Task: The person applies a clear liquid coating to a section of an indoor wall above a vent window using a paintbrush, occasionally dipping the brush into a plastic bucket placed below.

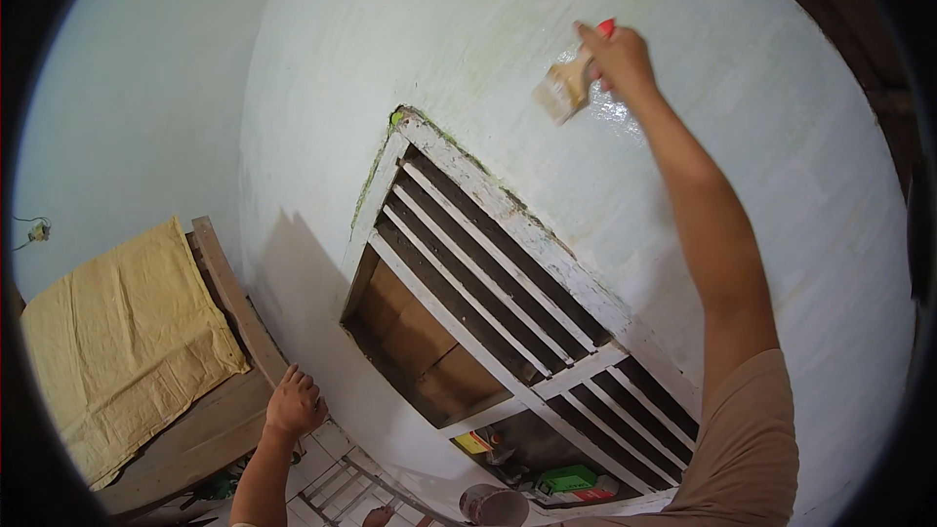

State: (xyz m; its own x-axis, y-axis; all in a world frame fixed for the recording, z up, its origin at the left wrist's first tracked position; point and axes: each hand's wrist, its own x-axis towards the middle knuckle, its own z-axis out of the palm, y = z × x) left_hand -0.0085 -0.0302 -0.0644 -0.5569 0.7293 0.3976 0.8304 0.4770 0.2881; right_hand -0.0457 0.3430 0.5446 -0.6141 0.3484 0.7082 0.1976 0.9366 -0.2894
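My right hand [621,60] grips a wide paintbrush [568,86] with a red-tipped handle. Its pale bristles lie against the white wall [488,39], above and right of a slatted window frame [444,151]. Around the hand the wall shines wet, and greenish streaks show through the paint nearby. Low on the left, my left hand [296,402] has its fingers curled, with nothing visible in them. It appears beside the edge of a wooden board [234,283]; whether it touches the board I cannot tell.
A yellow creased sheet [127,332] covers the wooden furniture at left. Below are a ladder-like frame [337,488], a tiled floor and a bucket [493,506]. Inside the window's lower opening stand a green box [566,478] and other small items. A wire fitting [39,230] sticks out of the left wall.
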